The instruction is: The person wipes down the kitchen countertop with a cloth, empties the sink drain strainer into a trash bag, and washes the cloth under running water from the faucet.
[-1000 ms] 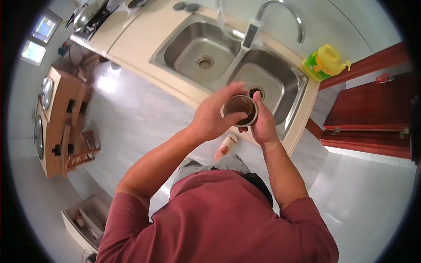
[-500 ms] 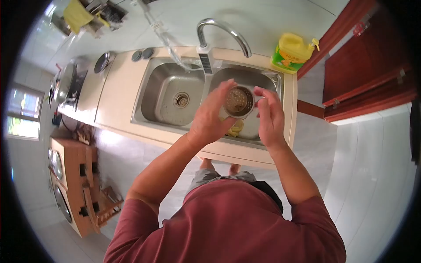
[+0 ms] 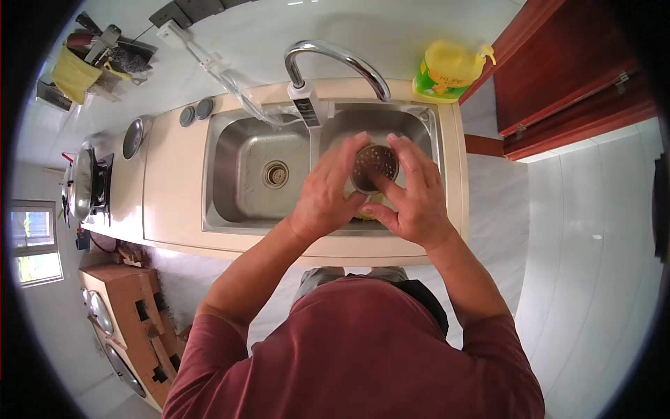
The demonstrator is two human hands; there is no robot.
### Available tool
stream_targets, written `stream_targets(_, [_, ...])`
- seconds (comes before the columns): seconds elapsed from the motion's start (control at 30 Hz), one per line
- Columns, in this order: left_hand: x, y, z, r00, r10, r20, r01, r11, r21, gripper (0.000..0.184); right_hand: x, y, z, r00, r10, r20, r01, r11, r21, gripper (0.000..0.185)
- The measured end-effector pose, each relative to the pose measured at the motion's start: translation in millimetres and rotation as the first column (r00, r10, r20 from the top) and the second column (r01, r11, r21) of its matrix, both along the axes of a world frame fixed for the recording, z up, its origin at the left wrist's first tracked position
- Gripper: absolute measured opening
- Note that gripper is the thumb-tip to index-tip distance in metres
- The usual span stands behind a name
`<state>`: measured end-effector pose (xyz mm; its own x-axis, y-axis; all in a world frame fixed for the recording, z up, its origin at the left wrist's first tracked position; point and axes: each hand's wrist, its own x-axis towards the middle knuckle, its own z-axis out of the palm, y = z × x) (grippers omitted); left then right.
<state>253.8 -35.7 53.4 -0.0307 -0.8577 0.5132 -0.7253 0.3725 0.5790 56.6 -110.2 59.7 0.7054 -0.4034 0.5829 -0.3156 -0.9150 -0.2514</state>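
Note:
A round metal strainer cup (image 3: 375, 170) with small holes is between my hands above the right basin (image 3: 352, 133). My left hand (image 3: 328, 188) grips its left side, fingers along the rim and thumb below. My right hand (image 3: 415, 188) is at the right side, with one finger reaching into the cup and the thumb under it. Something yellowish (image 3: 368, 208) lies in the basin below, mostly hidden by my hands. Whatever is inside the cup is too dark to tell.
A curved faucet (image 3: 335, 49) stands behind the sink, with the left basin (image 3: 258, 171) beside the right one. A yellow bottle (image 3: 447, 70) is at the back right. Two dark discs (image 3: 195, 112), a pan lid (image 3: 133, 138) and a wok (image 3: 82, 183) are on the left counter.
The view has swung so the sink appears straight ahead. My right hand, apart from the cup's middle half a second ago, now has a finger inside it. The cup has moved over the right basin.

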Motion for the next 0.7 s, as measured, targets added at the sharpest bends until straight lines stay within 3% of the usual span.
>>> stream_targets(0.2, [5,0,-2,0.998,0.052,0.039,-0.053,0.998,0.020,0.094,12,-7,-19,0.992,-0.114,0.058,0.114,0.993,0.010,0.050])
stream_targets(0.4, [3,-6,-7,0.991,0.068,0.119,-0.066,0.998,-0.017,0.088,12,-3,-22,0.994,-0.026,0.105,0.003,0.976,0.217,0.050])
stream_targets(0.6, [-2,-10,-6,0.991,0.055,0.123,-0.048,0.997,-0.054,0.086,9,-7,-23,0.977,-0.077,0.197,0.019,0.959,0.284,0.043])
stream_targets(0.7, [-1,-15,-10,0.984,0.004,0.177,0.021,0.991,-0.136,0.083,5,-6,-19,0.980,-0.010,0.197,-0.039,0.970,0.240,0.038])
